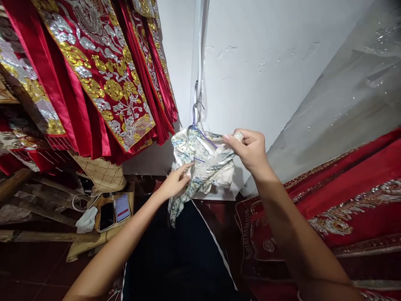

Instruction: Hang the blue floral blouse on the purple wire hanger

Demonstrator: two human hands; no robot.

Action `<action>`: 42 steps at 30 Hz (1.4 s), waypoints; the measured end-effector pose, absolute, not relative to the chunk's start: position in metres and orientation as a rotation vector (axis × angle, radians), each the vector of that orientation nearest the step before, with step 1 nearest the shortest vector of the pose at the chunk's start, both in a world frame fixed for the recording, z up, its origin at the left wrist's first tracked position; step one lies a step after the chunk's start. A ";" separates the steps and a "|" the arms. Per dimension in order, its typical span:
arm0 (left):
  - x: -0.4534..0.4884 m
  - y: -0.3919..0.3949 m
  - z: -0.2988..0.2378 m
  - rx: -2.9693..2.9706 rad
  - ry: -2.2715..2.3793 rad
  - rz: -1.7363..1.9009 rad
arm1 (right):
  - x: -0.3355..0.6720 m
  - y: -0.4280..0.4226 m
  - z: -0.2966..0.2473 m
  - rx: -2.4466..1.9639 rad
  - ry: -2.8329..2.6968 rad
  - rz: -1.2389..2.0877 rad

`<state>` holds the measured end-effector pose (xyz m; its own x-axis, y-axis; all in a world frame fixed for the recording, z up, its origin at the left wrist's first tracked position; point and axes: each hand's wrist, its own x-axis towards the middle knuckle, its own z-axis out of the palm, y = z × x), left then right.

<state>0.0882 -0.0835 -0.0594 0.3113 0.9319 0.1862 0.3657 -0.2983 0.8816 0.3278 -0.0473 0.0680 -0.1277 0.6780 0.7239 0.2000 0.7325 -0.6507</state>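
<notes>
A pale floral garment [216,167] hangs on a purple hanger [206,139] in front of me. Its fabric is bunched and partly pulled open, so the hanger's bar shows inside. My right hand [250,150] pinches one upper edge between thumb and fingers and holds it out to the right. On the garment's left side, lower down, my left hand [175,184] grips a fold of the cloth, with the index finger stretched along it. Some of the left fingers are hidden behind the fabric.
Red costumes [119,88] with gold and silver sequins hang at left. Two phones [122,207] and a crumpled tissue [87,220] lie on a wooden stand [103,238]. A white wall [250,54] is behind. Sheer fabric [332,96] and red beaded cloth [360,196] fill the right.
</notes>
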 end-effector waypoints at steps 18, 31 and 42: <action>0.047 -0.015 -0.041 1.827 1.942 1.237 | 0.353 -0.092 -0.087 -0.615 -0.498 1.448; 0.040 -0.073 -0.088 1.034 1.173 1.126 | 0.297 -0.094 -0.128 -1.196 -1.061 1.277; 0.094 -0.151 0.010 2.210 1.110 1.111 | 0.253 -0.103 -0.031 -0.638 -1.172 1.794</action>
